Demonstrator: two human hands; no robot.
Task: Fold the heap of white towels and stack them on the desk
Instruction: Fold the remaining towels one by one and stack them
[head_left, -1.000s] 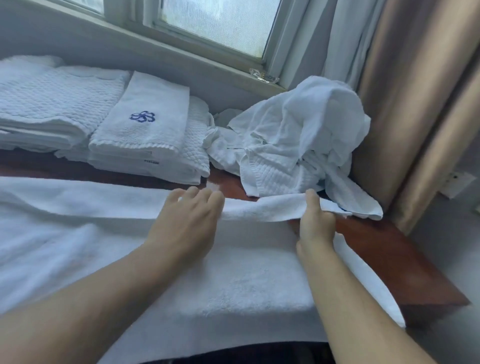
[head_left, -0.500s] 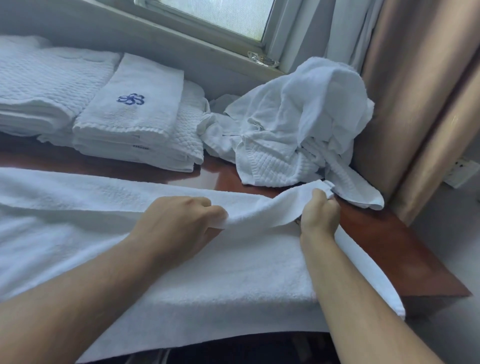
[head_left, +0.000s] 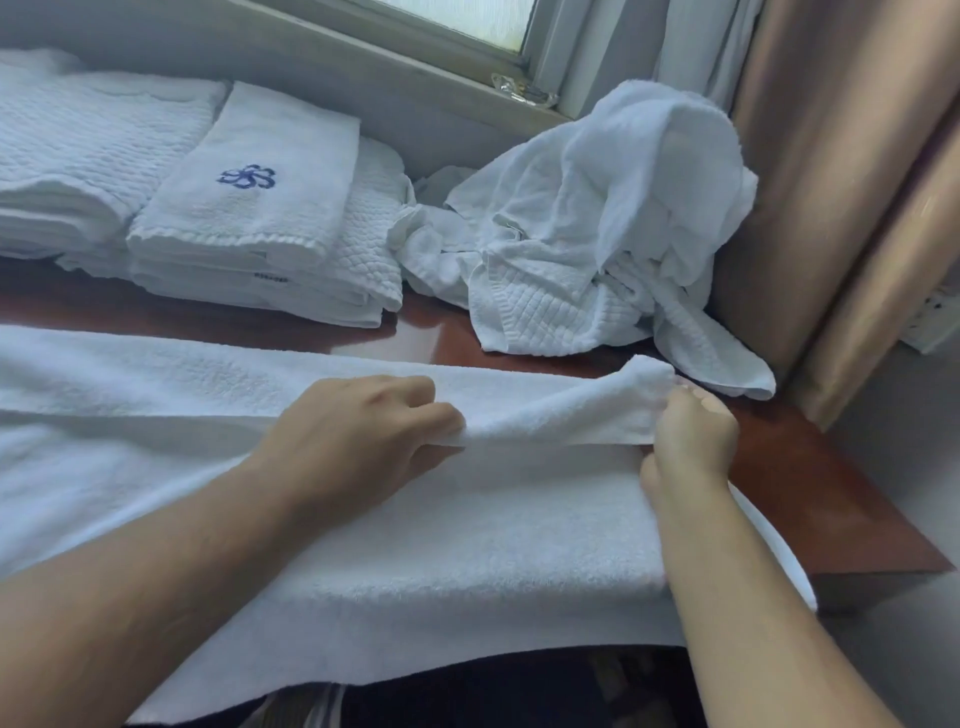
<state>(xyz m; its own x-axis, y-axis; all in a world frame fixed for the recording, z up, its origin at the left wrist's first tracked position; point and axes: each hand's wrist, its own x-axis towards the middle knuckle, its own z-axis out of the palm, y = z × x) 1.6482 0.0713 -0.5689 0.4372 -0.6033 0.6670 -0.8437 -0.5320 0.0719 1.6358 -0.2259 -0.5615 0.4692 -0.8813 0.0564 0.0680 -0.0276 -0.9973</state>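
Folding the big towel (head_left: 467, 545) lengthwise here. It's spread along the near edge of the desk (head_left: 831, 493), front hem hanging off that edge. The left grip (head_left: 363, 431) is curled over the turned-over far strip around the middle. The right grip (head_left: 691, 441) pinches the same strip at its end, near the desk's right edge.

Stuff I reckon could go wrong:
- That overhang plus a glossy reddish wood top looks like it'd let the whole thing slide off once it's lifted.
- Only the right stretch of the strip is held, and the left part lies loose, so the fold may land crooked.
- A tail of the unfolded heap (head_left: 597, 234) in the far right corner lies just beside the right grip and could get dragged along.

Texture-wise, the towel is thick, fluffy terry and very floppy. The heap mixes thin smooth cloth with waffle weave. The folded stacks (head_left: 249, 218) at the far left are flat rectangles, one with a blue flower stitched on.
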